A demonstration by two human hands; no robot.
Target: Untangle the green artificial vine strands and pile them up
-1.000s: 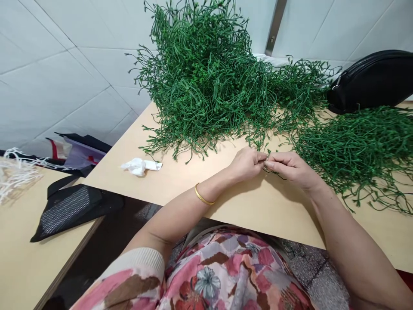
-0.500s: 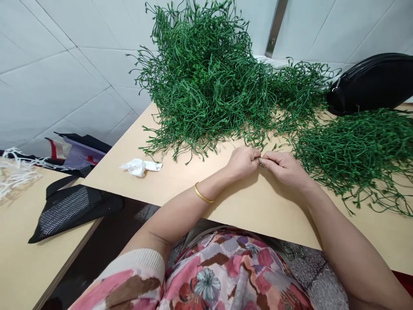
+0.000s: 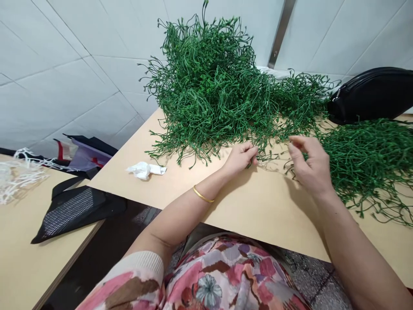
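My left hand [image 3: 241,156] is closed in a pinch on a thin green stem, just in front of the large heap of green stems [image 3: 206,94]. Some stem tips poke out past its fingers. To the right, my right hand [image 3: 311,165] is raised over the table with thumb and forefinger curved toward each other; whether a thin stem lies between them is too small to tell. Beside it on the right lies a second pile of green stems [image 3: 371,155].
White crumpled tissue [image 3: 143,170] lies on the wooden table [image 3: 180,189] at left. A black bag [image 3: 377,94] stands at the back right. A black mesh item [image 3: 71,213] and white strands [image 3: 22,176] lie on another surface.
My two hands, close together before, are now apart. My right hand has moved right and up toward the right pile, and my left hand stays near its place. The view has shifted slightly.
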